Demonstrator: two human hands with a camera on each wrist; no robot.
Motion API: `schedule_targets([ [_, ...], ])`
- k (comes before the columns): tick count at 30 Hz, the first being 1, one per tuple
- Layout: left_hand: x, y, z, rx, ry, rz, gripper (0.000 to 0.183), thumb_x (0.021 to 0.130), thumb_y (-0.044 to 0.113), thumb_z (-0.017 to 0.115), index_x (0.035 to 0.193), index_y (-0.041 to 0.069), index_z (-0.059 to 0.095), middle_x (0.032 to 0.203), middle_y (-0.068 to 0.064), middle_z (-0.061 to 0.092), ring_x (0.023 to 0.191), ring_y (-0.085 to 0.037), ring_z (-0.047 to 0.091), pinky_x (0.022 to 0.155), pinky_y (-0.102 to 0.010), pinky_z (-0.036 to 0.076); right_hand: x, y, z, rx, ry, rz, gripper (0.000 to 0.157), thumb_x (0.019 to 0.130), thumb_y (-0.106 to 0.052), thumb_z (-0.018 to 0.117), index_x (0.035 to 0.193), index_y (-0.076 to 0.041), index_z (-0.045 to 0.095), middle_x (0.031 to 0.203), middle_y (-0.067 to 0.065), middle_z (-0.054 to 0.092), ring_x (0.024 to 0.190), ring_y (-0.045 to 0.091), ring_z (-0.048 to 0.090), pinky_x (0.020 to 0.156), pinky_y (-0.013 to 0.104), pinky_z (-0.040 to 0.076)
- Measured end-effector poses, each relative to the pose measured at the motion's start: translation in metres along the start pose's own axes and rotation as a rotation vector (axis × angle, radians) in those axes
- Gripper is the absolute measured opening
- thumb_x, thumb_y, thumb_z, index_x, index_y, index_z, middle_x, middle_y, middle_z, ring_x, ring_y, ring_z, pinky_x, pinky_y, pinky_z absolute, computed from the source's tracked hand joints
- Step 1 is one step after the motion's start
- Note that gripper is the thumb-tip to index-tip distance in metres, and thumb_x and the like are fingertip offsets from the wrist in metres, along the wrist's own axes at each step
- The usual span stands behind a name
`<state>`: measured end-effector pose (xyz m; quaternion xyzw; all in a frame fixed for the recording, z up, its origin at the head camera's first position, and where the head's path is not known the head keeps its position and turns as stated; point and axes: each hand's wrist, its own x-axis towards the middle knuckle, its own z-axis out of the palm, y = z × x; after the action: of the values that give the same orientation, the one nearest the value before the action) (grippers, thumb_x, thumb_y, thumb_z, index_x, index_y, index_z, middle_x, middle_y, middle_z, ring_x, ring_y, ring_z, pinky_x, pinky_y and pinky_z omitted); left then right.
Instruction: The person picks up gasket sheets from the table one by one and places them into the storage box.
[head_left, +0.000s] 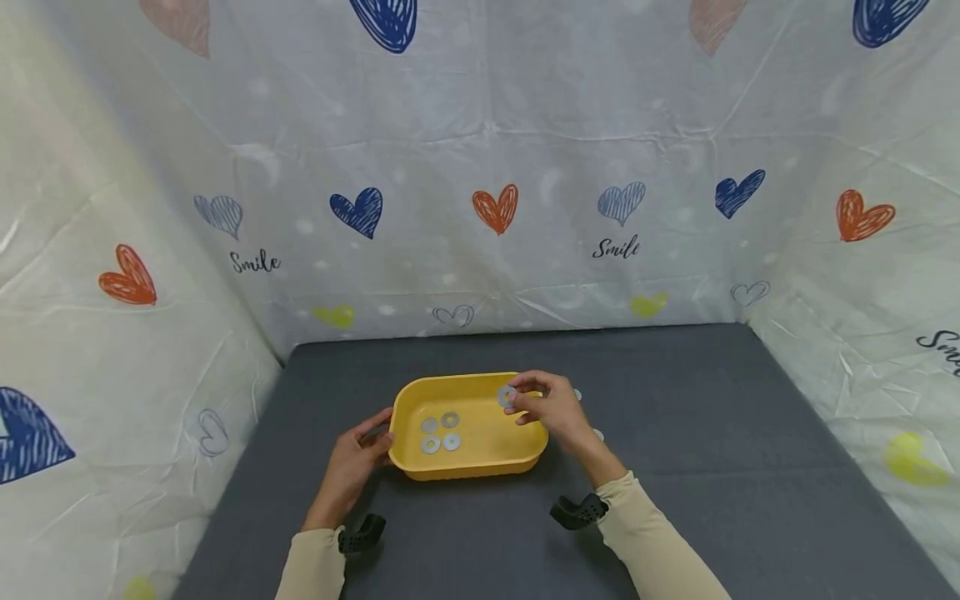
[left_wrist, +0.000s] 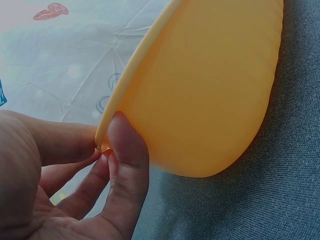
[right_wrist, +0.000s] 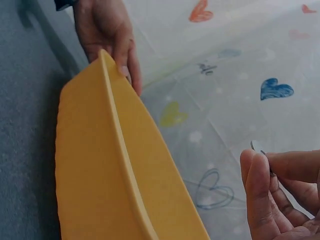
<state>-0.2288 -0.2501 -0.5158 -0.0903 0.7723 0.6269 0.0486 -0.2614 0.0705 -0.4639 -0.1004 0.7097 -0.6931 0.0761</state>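
Note:
A yellow plastic tray (head_left: 487, 467) with rounded corners stands on the dark cloth. Its left end is pinched at the rim by my left hand (head_left: 356, 458), thumb on the outer wall in the left wrist view. Over the tray's right part, my right hand (head_left: 551, 408) pinches a flat grey washer (head_left: 505, 397) between thumb and fingers. The right wrist view shows that washer (right_wrist: 257, 146) nearly edge-on at the fingertips. Inside the tray, towards its left, lie several similar washers (head_left: 431, 445), set close together in two rows.
Just beyond my right hand, small pale discs (head_left: 597, 434) peek out on the dark tabletop (head_left: 712, 417), mostly hidden by the hand and wrist. A white curtain (head_left: 420, 267) printed with hearts encloses the table at the back and sides.

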Motion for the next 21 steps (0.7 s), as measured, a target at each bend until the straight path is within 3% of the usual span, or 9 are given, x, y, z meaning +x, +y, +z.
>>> schedule_targets([
  [13,0.001,0.0,0.001,-0.002,0.009,-0.002,0.05,0.1,0.009,0.056,0.148,0.017,0.046,0.146,-0.014,0.051,0.111,-0.026,0.064,0.073,-0.027,0.057,0.015,0.005,0.027,-0.018,0.009,0.048,0.021,0.092,-0.005,0.067,0.112,-0.001,0.07,0.101,0.012,0.065,0.082,0.02,0.074,0.067,0.033,0.06],
  [21,0.001,0.0,0.0,-0.006,0.002,-0.007,0.05,0.1,0.009,0.055,0.148,0.017,0.045,0.146,-0.014,0.051,0.111,-0.026,0.064,0.074,-0.028,0.057,0.024,0.009,0.039,0.028,0.022,0.109,0.023,0.089,0.002,0.067,0.113,0.002,0.07,0.097,0.013,0.065,0.081,0.021,0.074,0.069,0.034,0.061],
])
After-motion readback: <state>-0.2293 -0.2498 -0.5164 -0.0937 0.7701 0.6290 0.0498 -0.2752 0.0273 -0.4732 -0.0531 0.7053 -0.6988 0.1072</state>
